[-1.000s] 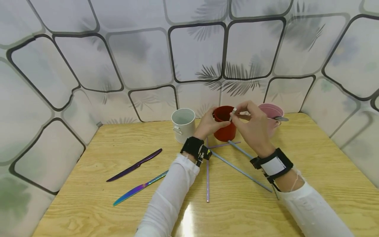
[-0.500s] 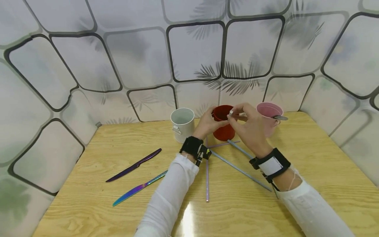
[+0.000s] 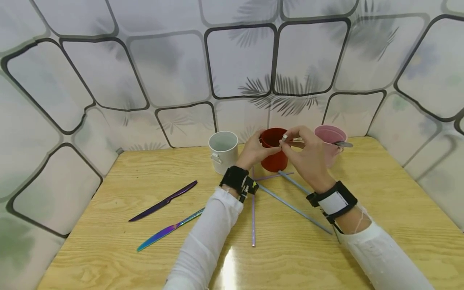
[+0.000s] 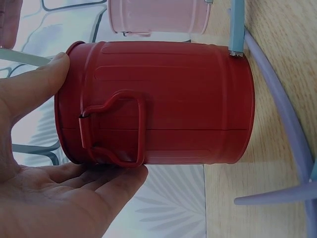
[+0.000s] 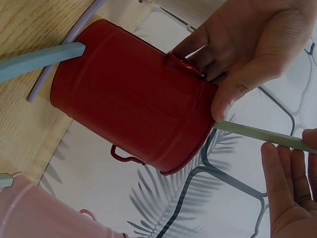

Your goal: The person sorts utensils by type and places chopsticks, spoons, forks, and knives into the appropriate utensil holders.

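My left hand [image 3: 255, 151] grips the red bucket [image 3: 274, 163] near its rim, with the thumb at the rim and the fingers by the wire handle, as the left wrist view shows. My right hand [image 3: 308, 155] pinches a pale green chopstick [image 5: 257, 132] by its outer end. That chopstick meets the bucket rim beside my left thumb; whether its tip lies inside the bucket is hidden. The bucket stands upright on the wooden table. The square end of a blue chopstick [image 4: 237, 29] lies close by the bucket's base, with purple chopsticks [image 3: 253, 221] near it.
A white bucket [image 3: 224, 161] stands left of the red one. To the right is a pink bucket [image 3: 329, 147] with a metal utensil [image 3: 343, 144] across its rim. A purple knife [image 3: 163, 203] and a rainbow knife [image 3: 170, 230] lie at left. Another blue chopstick [image 3: 295, 207] slants rightward.
My right hand has shifted slightly left, and the pinched end of the chopstick has tipped lower and shows shorter. My left hand and the red bucket stay put.
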The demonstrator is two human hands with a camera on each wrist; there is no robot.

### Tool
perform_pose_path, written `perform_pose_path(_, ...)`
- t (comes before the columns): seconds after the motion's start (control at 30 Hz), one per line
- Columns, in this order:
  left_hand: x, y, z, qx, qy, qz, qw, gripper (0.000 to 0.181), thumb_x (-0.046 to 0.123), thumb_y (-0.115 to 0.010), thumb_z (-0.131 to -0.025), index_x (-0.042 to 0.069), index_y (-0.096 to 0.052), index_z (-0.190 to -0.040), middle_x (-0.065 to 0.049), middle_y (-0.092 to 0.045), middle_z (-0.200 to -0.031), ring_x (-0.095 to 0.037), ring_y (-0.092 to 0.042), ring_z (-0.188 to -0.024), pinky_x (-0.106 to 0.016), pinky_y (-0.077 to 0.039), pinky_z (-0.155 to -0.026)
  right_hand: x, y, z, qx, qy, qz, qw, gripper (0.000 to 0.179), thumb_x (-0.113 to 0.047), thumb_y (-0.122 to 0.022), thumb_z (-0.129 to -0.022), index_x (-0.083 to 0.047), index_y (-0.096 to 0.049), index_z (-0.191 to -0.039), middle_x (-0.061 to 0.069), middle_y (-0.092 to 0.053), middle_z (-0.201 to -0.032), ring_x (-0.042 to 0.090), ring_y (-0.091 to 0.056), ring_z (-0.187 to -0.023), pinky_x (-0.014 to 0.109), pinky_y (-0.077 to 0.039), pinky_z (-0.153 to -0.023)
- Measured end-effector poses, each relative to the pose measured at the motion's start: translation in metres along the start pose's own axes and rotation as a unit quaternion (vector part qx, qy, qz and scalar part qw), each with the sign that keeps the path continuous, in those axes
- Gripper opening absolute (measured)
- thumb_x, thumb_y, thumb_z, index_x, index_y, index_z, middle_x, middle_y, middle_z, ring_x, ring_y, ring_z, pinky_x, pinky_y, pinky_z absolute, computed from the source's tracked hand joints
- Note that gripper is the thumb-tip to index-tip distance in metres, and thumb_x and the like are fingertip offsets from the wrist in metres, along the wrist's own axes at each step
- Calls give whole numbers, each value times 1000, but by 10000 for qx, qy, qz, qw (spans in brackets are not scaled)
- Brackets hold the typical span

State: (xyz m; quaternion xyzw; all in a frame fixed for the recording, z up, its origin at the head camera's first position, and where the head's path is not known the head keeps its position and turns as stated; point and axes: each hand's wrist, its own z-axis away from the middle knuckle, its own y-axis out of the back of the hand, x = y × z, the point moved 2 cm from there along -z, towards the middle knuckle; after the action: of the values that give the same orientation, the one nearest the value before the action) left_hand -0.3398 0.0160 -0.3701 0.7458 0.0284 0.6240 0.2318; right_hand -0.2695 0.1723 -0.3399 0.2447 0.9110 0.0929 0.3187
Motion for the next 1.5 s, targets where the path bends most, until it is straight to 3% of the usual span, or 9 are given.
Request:
perform_pose_path(0.17,0,0,-2,51,-59,-41,10000,75,23,-82,-89,5,-45,-152,-12,-61,-137,-27,-61,-121,-37,-54,-99,0,3,0,-71,-11,-74,9999,19,7,-78,-86,1,-67,-101,10,-68,-98,18,-67,-93,16,-57,-81)
perform_pose_path(0.4,2,0,-2,53,-152,-126,9998,74,24,-82,-89,5,-46,-151,-13,-62,-137,-27,-61,-121,-36,-54,-98,1,5,-3,-177,37,71,9998,20,8,-78,-86,2,-67,-101,11,-68,-95,24,-68,-90,26,-61,-81)
perform_pose_path(0.57,2,-1,0,34,-132,-95,9999,73,23,-83,-89,5,-47,-150,-12,-62,-136,-26,-61,-120,-35,-54,-98,4,9,-3,-603,-14,190,9980,19,8,-77,-85,-1,-66,-98,8,-69,-91,24,-71,-90,49,-61,-79)
perform_pose_path(0.93,2,0,1,-23,-163,55,9998,72,20,-82,-89,5,-48,-150,-12,-62,-138,-27,-60,-124,-36,-53,-100,-21,37,-16,-1614,-254,861,9828,36,19,-72,-84,4,-64,-116,20,-70,-109,35,-69,-103,54,-59,-85)
perform_pose_path(1.03,1,0,0,3,-169,12,9999,72,20,-82,-88,5,-48,-150,-12,-61,-138,-28,-59,-125,-37,-52,-101,-34,49,-20,-1586,-332,1006,9816,35,17,-69,-87,3,-65,-119,18,-70,-112,34,-69,-104,50,-59,-86)
perform_pose_path(1.13,0,0,0,12,-102,-10,9999,72,20,-83,-88,5,-48,-150,-13,-61,-140,-28,-58,-126,-38,-51,-103,-46,61,-21,-1193,-263,1053,9869,29,11,-71,-89,1,-68,-116,13,-72,-109,29,-71,-96,30,-60,-86)
perform_pose_path(1.27,-1,0,-1,-15,-35,1,10000,74,19,-83,-88,6,-47,-151,-12,-60,-141,-28,-57,-128,-38,-51,-103,-60,76,-22,-644,-66,1153,9912,21,5,-75,-90,0,-73,-111,8,-75,-103,16,-71,-89,7,-50,-80)
perform_pose_path(1.4,0,0,-2,-30,-57,-2,10000,73,19,-82,-89,6,-47,-151,-12,-60,-141,-28,-57,-127,-37,-52,-102,-66,82,-22,-603,-41,1196,9910,16,2,-76,-90,-2,-76,-106,7,-76,-98,0,-66,-87,6,-49,-78)
perform_pose_path(1.5,1,0,-2,-46,-72,4,10000,72,19,-82,-89,6,-47,-151,-13,-60,-141,-28,-58,-127,-38,-52,-101,-63,79,-21,-884,-257,1169,9889,13,-2,-76,-92,-6,-78,-104,5,-76,-97,-2,-64,-85,8,-50,-77)
